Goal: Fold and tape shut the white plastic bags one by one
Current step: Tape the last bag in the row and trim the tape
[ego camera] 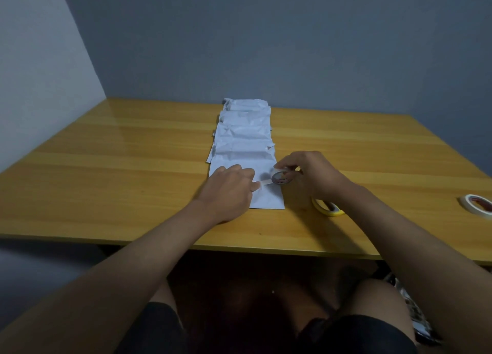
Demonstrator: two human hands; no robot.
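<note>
The wooden bench (111,172) runs from a pale wall on the left to a grey wall behind. Taking the nearest white plastic bag (267,195) as the landmark: it lies flat near the bench's front edge, about the middle. The left hand (226,191) rests on the bag's left part, fingers curled, its fingertips pinching the free end of a strip of clear tape (263,182) pulled across the bag's top face. Behind the bag, a row of more white bags (243,135) overlaps one after another toward the back wall; these look creased and folded. At the bag's right edge, the right hand (310,174) grips a small tape roll (281,177) between thumb and fingers, held just above the bag. Right of the bag, partly hidden under the right forearm, a yellow tape roll (328,209) lies on the bench. Well to the right of the bag, at the picture's edge, lies a white tape roll (476,208).
</note>
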